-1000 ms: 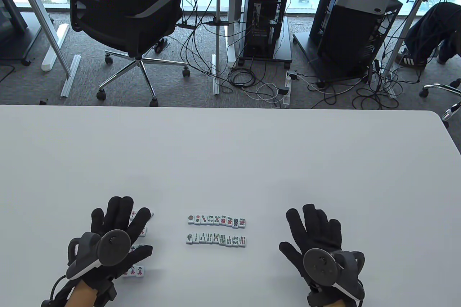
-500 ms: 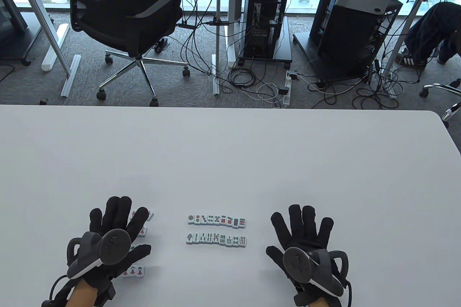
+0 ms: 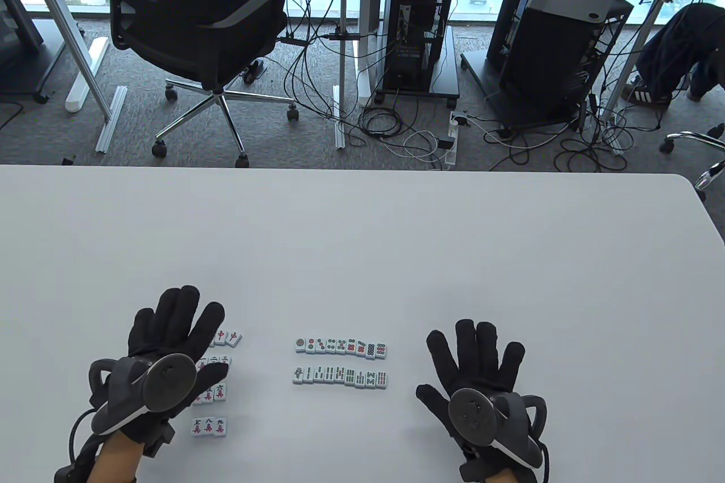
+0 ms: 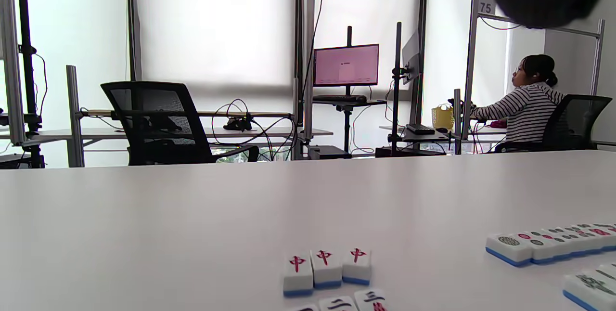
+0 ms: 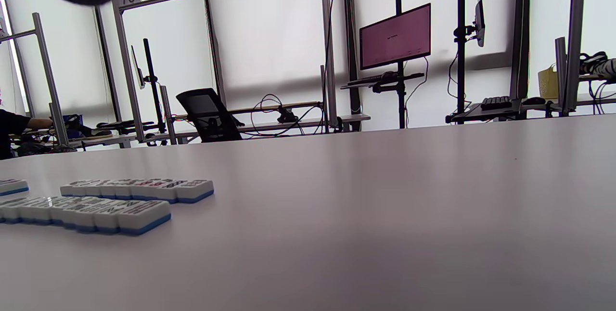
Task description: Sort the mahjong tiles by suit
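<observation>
Left hand flat, fingers spread, palm down, holding nothing, partly over small tile groups at table's near-left: red-character trio just right of fingertips, short rows with black-and-red characters under thumb side, three-tile row nearest the edge. Right hand likewise splayed, released, gripping nothing, resting on bare white table well right of the tiles. Between hands, two neat parallel rows: circles row farther, bamboo row nearer, close but apart, faces up. Beyond the table: black office chair, PC towers, cables on floor
</observation>
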The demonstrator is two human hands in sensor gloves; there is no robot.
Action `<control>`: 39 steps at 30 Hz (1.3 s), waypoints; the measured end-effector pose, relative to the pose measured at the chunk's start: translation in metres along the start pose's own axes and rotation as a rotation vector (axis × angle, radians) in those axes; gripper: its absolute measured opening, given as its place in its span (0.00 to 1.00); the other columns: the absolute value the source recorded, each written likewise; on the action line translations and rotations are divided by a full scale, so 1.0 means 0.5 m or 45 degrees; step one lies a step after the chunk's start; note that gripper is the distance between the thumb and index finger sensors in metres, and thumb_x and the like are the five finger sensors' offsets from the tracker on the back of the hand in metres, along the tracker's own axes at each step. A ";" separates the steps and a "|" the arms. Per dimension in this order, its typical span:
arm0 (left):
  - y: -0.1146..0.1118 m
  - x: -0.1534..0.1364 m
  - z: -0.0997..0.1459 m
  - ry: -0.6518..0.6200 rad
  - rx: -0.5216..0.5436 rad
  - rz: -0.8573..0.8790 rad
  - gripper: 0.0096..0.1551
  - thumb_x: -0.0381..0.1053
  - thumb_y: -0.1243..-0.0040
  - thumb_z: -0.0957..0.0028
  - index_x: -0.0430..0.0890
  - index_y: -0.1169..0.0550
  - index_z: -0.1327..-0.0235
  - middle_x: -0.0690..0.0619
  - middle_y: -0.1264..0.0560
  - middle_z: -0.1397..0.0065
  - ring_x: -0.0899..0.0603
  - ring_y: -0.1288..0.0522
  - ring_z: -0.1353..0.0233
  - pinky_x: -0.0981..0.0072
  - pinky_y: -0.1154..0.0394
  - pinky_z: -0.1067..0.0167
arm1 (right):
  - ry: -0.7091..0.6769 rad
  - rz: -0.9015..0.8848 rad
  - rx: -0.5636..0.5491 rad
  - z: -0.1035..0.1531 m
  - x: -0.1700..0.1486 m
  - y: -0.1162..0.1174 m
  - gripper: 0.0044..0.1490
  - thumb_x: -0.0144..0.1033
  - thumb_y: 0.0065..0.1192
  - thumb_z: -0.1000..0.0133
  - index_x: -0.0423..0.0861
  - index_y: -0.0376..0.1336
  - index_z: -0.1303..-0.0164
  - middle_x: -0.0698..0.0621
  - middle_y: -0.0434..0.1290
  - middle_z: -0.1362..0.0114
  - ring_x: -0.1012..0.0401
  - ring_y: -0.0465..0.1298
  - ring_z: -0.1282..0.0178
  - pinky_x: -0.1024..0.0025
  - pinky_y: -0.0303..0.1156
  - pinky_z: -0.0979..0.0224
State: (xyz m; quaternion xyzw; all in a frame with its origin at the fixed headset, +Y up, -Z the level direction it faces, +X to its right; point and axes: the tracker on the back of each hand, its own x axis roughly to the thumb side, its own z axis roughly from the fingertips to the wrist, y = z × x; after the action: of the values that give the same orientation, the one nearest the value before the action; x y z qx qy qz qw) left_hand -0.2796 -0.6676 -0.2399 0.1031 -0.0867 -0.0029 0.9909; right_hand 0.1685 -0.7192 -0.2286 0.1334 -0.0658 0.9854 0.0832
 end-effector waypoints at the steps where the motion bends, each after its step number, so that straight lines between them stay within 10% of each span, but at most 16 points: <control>1: 0.010 -0.004 -0.011 0.005 0.007 -0.072 0.53 0.72 0.39 0.64 0.65 0.45 0.24 0.59 0.56 0.13 0.45 0.50 0.11 0.36 0.47 0.21 | -0.004 -0.007 -0.003 0.000 0.000 0.000 0.51 0.68 0.45 0.44 0.63 0.33 0.16 0.47 0.29 0.11 0.44 0.25 0.16 0.31 0.24 0.23; 9: -0.032 -0.002 -0.091 -0.038 -0.189 -0.470 0.48 0.66 0.32 0.68 0.64 0.36 0.29 0.60 0.28 0.26 0.52 0.20 0.36 0.50 0.24 0.37 | -0.020 -0.056 -0.008 0.000 0.001 -0.001 0.51 0.68 0.46 0.44 0.63 0.33 0.17 0.47 0.29 0.11 0.44 0.26 0.16 0.31 0.24 0.23; 16: -0.125 0.022 -0.101 -0.127 -0.483 -0.578 0.35 0.64 0.30 0.71 0.57 0.19 0.46 0.62 0.14 0.54 0.53 0.15 0.65 0.58 0.18 0.58 | -0.031 -0.114 -0.022 0.002 -0.002 -0.006 0.51 0.68 0.46 0.44 0.63 0.32 0.17 0.47 0.29 0.11 0.44 0.25 0.16 0.31 0.24 0.23; 29: -0.217 0.033 -0.096 -0.112 -0.697 -0.629 0.37 0.65 0.30 0.71 0.50 0.19 0.48 0.60 0.13 0.56 0.53 0.16 0.67 0.57 0.19 0.60 | -0.037 -0.156 -0.032 0.002 -0.002 -0.008 0.52 0.67 0.47 0.44 0.62 0.32 0.17 0.44 0.31 0.11 0.43 0.28 0.15 0.30 0.26 0.23; 39: -0.202 0.033 -0.087 -0.092 -0.676 -0.589 0.36 0.63 0.30 0.70 0.47 0.18 0.50 0.60 0.13 0.58 0.52 0.15 0.68 0.56 0.19 0.60 | -0.031 -0.171 -0.048 0.002 -0.002 -0.011 0.52 0.67 0.47 0.44 0.61 0.33 0.16 0.45 0.33 0.11 0.43 0.30 0.15 0.29 0.27 0.22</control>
State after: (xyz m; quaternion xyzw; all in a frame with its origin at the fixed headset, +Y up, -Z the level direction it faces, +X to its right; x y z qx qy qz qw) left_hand -0.2546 -0.7579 -0.2998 -0.1413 -0.0923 -0.2532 0.9526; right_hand 0.1708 -0.7144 -0.2271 0.1480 -0.0763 0.9745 0.1506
